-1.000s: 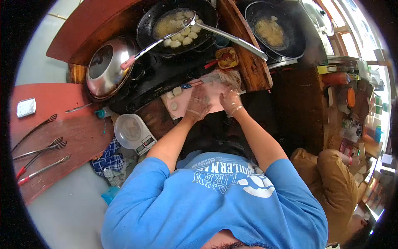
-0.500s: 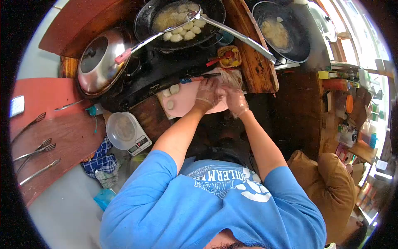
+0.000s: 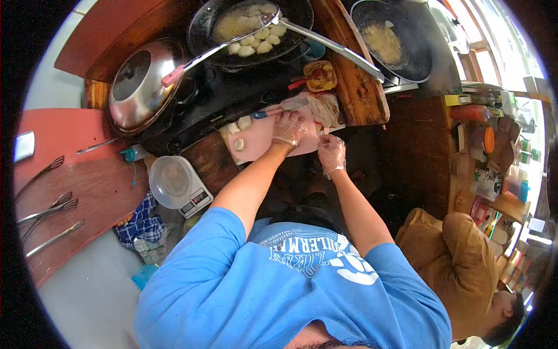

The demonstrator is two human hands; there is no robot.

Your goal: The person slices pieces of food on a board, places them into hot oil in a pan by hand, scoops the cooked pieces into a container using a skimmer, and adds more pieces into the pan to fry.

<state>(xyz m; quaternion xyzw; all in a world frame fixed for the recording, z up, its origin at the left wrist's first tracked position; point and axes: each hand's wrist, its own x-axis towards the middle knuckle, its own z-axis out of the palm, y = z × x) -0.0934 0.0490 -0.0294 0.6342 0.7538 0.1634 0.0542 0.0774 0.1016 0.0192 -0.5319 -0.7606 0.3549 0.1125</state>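
A pink cutting board (image 3: 264, 139) lies in front of me, with several pale round pieces, perhaps dough (image 3: 244, 122), at its left end. My left hand (image 3: 289, 129), in a clear plastic glove, rests on the board with its fingers stretched out and somewhat apart. Just beyond its fingertips lies a knife (image 3: 260, 114) with a blue handle. My right hand (image 3: 332, 153), gloved too, is at the board's right edge, fingertips pinched together; what they hold, if anything, is too small to make out. Behind it sits a crumpled clear plastic bag (image 3: 325, 109).
A frying pan (image 3: 200, 32) holds pale pieces in oil, a long-handled strainer (image 3: 241, 29) across it. Around stand another wok (image 3: 415, 64), a lidded pan (image 3: 160, 64), a yellow tub (image 3: 319, 75) and a kitchen scale (image 3: 195, 200). Someone in brown (image 3: 465, 250) sits at right.
My hands were close together over the board; now they are apart. The right hand has drawn back toward me to the board's edge, and its fingers have closed into a pinch.
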